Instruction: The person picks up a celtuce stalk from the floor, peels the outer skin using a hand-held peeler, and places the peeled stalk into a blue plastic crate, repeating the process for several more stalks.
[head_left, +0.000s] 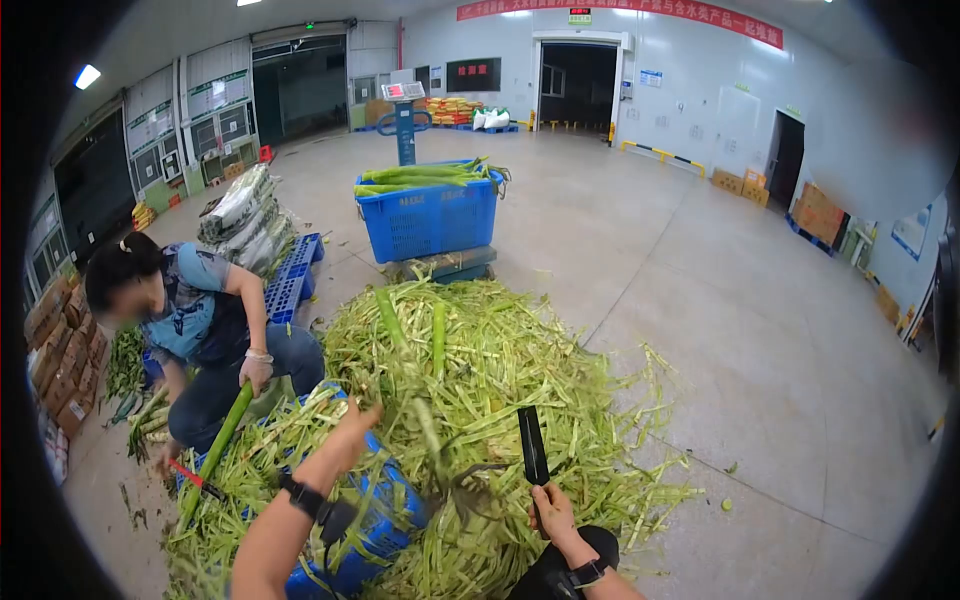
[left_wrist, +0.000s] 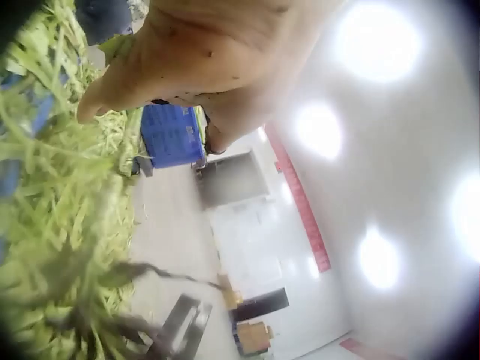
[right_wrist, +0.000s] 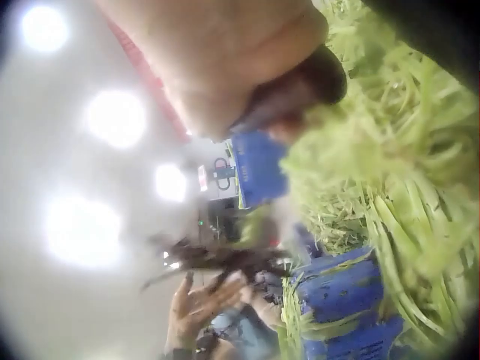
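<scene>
My left hand point(head_left: 352, 437) is held above the peelings at the blue crate's edge, fingers extended and nothing in its grasp. Just right of it, a blurred celtuce stalk point(head_left: 425, 425) slants over the heap, its dark leafy end point(head_left: 470, 497) toward me. That leafy end overlaps the left hand point(right_wrist: 199, 307) in the right wrist view. My right hand point(head_left: 553, 512) grips the handle of a black knife point(head_left: 533, 445), blade pointing up and away. A heap of green peelings point(head_left: 500, 350) lies before me, with a peeled stalk point(head_left: 438, 340) on it.
A tipped blue crate point(head_left: 385, 505) lies under peelings by my left arm. At left a crouching person point(head_left: 210, 330) holds a long stalk point(head_left: 225, 435) and a red-handled tool point(head_left: 195, 478). Ahead, a blue basket point(head_left: 430, 222) of stalks stands on a platform scale point(head_left: 405, 130).
</scene>
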